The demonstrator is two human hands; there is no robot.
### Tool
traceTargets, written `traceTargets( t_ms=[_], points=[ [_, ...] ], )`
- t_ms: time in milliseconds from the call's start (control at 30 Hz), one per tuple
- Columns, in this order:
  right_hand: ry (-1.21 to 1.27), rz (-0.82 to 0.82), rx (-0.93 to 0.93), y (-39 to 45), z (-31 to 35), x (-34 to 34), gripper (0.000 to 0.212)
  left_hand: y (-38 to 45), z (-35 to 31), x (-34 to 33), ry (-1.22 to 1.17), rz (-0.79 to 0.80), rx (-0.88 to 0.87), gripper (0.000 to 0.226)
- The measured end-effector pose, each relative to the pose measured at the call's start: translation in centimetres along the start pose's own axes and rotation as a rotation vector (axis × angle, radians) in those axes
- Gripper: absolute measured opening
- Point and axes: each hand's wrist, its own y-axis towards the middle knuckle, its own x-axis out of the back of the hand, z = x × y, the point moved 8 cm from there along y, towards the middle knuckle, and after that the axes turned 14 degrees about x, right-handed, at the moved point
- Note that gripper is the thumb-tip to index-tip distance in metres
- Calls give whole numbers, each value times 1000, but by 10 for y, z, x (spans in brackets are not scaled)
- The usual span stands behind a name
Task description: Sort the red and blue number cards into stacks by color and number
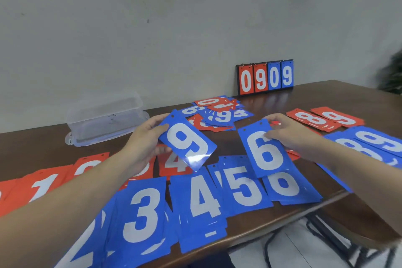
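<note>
My left hand [145, 139] pinches a blue 9 card [188, 143] by its top corner, held tilted above the table. My right hand [291, 135] grips a blue 6 card [266, 152] near its top, just over the blue 6 stack [289, 189]. Blue stacks of 3 [142, 215], 4 [202, 202] and 5 [243, 185] lie along the front edge. Red stacks, among them 1 [41, 187] and 4 [174, 165], lie behind and to the left. At the right lie red 8 [309, 118] and red 9 [341, 116] stacks and blue 8 and 9 stacks [369, 141]. An unsorted mixed pile [217, 115] sits mid-table.
A clear plastic box [104, 117] stands at the back left of the brown table [359, 98]. A flip scoreboard [265, 77] showing 0909 leans against the wall. The table's front edge runs diagonally at lower right, with chair legs below it.
</note>
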Motion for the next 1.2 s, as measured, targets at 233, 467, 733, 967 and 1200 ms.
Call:
traceTargets(
  t_ms=[233, 467, 733, 967, 1200],
  points=[
    [-201, 39, 8, -21, -35, 23, 43, 6, 12, -46, 104, 72, 57, 24],
    [-486, 126, 88, -21, -42, 9, 49, 9, 15, -59, 129, 34, 88, 22],
    [-403, -75, 188, -15, -44, 50, 32, 25, 7, -106, 109, 56, 94, 21],
    [-354, -218, 157, -18, -65, 117, 21, 60, -1, -182, 96, 87, 108, 20],
    [-359, -406, 75, -27, -113, 201, 19, 88, 9, -291, 125, 157, 165, 6]
  ],
)
